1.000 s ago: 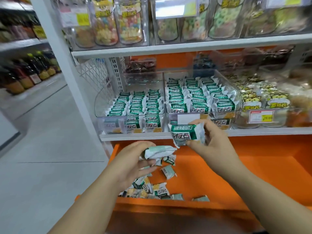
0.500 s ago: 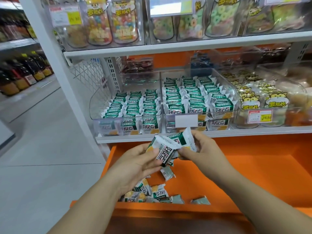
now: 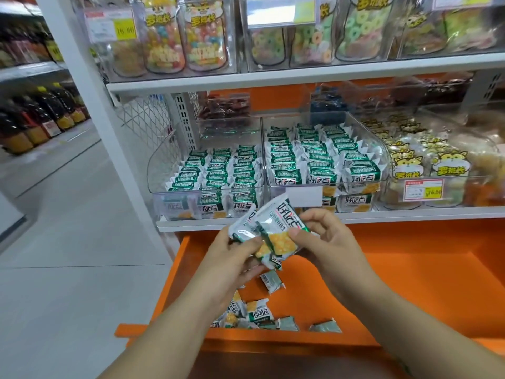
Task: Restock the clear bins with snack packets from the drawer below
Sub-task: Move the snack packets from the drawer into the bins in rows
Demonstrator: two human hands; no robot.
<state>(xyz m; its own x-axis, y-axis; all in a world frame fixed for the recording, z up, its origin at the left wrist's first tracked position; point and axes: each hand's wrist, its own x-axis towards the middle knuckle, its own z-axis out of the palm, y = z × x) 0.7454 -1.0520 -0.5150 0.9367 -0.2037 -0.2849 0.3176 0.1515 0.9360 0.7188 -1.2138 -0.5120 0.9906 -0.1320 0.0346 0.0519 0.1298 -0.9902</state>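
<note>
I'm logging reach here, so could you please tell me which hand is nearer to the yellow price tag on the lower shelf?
Right. The right hand is below and left of the price tag, above the drawer; the left hand is farther left, past the packets both hold.

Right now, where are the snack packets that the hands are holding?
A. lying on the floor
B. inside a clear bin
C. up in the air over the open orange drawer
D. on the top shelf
C: the left hand and right hand pinch the snack packets together above the orange drawer, in front of the clear bins.
</note>
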